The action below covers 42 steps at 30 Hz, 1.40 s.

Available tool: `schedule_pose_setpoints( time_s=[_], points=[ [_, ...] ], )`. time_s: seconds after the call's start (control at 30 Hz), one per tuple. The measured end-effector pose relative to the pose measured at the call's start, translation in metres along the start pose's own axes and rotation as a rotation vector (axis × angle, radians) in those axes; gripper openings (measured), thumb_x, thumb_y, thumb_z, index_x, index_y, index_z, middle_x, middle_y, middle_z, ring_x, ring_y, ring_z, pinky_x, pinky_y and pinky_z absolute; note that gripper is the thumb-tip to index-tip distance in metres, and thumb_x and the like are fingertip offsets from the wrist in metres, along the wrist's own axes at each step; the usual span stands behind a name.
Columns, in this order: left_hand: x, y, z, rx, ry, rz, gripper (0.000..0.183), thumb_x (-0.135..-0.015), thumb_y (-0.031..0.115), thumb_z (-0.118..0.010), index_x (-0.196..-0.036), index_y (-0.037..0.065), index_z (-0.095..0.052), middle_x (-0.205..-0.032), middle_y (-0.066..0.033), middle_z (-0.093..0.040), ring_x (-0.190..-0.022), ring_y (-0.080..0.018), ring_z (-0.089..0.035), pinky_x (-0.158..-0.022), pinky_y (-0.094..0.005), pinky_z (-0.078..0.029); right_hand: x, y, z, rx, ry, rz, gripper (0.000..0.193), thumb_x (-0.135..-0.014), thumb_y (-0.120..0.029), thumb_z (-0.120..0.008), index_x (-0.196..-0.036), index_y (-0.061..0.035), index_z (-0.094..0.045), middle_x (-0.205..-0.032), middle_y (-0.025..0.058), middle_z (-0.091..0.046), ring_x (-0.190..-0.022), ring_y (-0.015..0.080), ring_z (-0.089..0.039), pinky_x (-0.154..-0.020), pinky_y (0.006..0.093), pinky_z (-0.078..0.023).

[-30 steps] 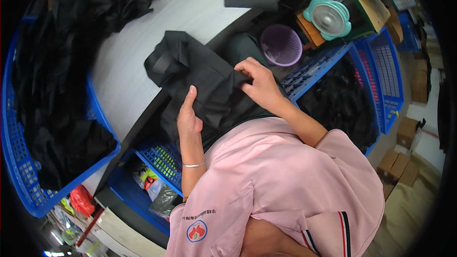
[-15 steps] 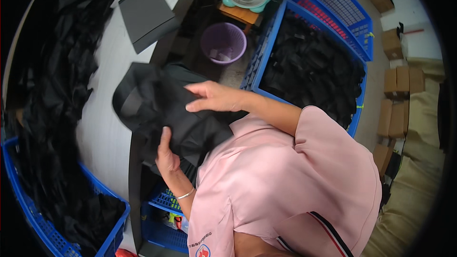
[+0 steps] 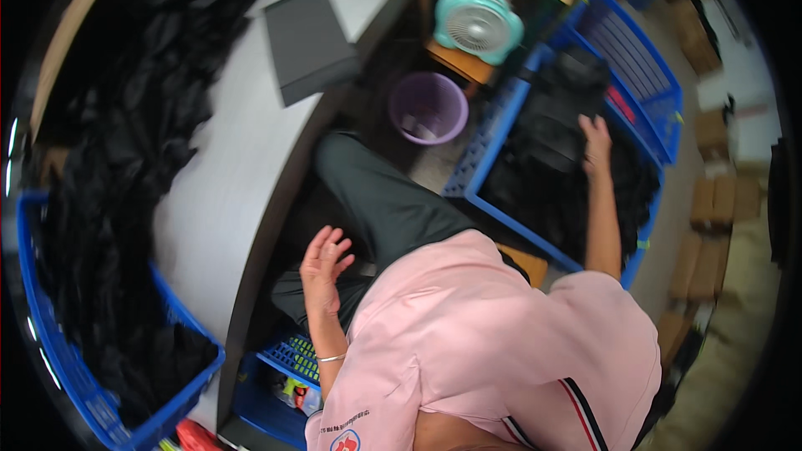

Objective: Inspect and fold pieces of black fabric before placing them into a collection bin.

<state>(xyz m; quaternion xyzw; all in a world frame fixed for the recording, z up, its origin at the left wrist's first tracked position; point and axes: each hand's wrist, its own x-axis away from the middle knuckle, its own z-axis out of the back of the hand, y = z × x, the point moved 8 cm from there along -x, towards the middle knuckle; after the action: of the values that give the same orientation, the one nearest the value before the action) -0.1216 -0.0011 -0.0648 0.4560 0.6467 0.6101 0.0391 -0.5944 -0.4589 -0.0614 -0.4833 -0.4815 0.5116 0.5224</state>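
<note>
My right hand [image 3: 596,146] reaches over the large blue crate [image 3: 522,224] on the right, its fingers stretched out and apart. Black fabric pieces [image 3: 535,179] fill that crate. Just left of my fingertips, a smoother black piece [image 3: 564,104] lies on top towards the far end. The picture is slightly blurred there, but I see nothing gripped. My left hand [image 3: 324,271] is raised beside the edge of the pale table [image 3: 225,225], above my lap. Its fingers are spread and it holds nothing.
A flat dark grey panel [image 3: 311,42] lies on the table. Black fabric [image 3: 125,159] heaps along the left into another blue crate [image 3: 188,380]. A purple basket [image 3: 428,108] and a teal fan [image 3: 479,25] stand ahead. Cardboard boxes [image 3: 702,263] line the right.
The black piece has left both hands. My right hand has swung right, from over my lap to above the crate. The left stays near the table edge, fingers now spread. The view has shifted.
</note>
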Motion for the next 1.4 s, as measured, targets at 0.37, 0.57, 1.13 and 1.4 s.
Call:
schedule_pose_setpoints(
  time_s=[0.37, 0.57, 1.13, 1.4],
  points=[
    [-0.001, -0.001, 0.044, 0.12, 0.13, -0.029, 0.041, -0.098, 0.019, -0.064, -0.135, 0.003, -0.057, -0.13, -0.0112, -0.064, -0.109, -0.0181, -0.065, -0.086, -0.03, -0.056, 0.111, -0.04, -0.363, 0.317, -0.703, 0.183, 0.024, -0.099, -0.02, -0.062, -0.112, -0.0022, -0.07, -0.097, 0.0058, -0.072, -0.078, 0.0121, -0.069, -0.063, 0.0249, -0.054],
    [-0.005, 0.029, 0.054, 0.132, 0.085, -0.099, 0.038, -0.099, 0.017, -0.062, -0.134, 0.003, -0.058, -0.131, -0.0101, -0.063, -0.113, -0.0183, -0.063, -0.089, -0.0302, -0.054, 0.268, -0.114, -0.591, 0.105, -1.11, 0.369, 0.02, -0.095, -0.018, -0.067, -0.101, 0.001, -0.073, -0.086, 0.004, -0.07, -0.068, 0.009, -0.065, -0.059, 0.0232, -0.049],
    [-0.019, 0.14, 0.117, 0.623, 0.407, -0.622, 0.052, -0.099, 0.018, -0.062, -0.141, 0.0, -0.037, -0.129, -0.0128, -0.055, -0.11, -0.0214, -0.062, -0.092, -0.0376, -0.055, 0.382, -0.106, -0.614, -0.476, -1.345, -0.669, 0.024, -0.102, -0.023, -0.057, -0.111, -0.0022, -0.063, -0.104, 0.0086, -0.07, -0.088, 0.0174, -0.067, -0.075, 0.0316, -0.052],
    [0.021, 0.186, 0.111, 0.197, 0.817, -0.926, 0.018, -0.096, -0.002, -0.059, -0.113, -0.002, -0.062, -0.111, -0.0027, -0.061, -0.094, -0.0095, -0.058, -0.084, -0.0229, -0.046, 0.349, -0.119, -0.537, -0.138, -1.107, -0.171, 0.024, -0.102, -0.022, -0.057, -0.107, 0.0012, -0.058, -0.096, 0.0085, -0.065, -0.083, 0.0171, -0.067, -0.076, 0.0273, -0.053]
  ],
)
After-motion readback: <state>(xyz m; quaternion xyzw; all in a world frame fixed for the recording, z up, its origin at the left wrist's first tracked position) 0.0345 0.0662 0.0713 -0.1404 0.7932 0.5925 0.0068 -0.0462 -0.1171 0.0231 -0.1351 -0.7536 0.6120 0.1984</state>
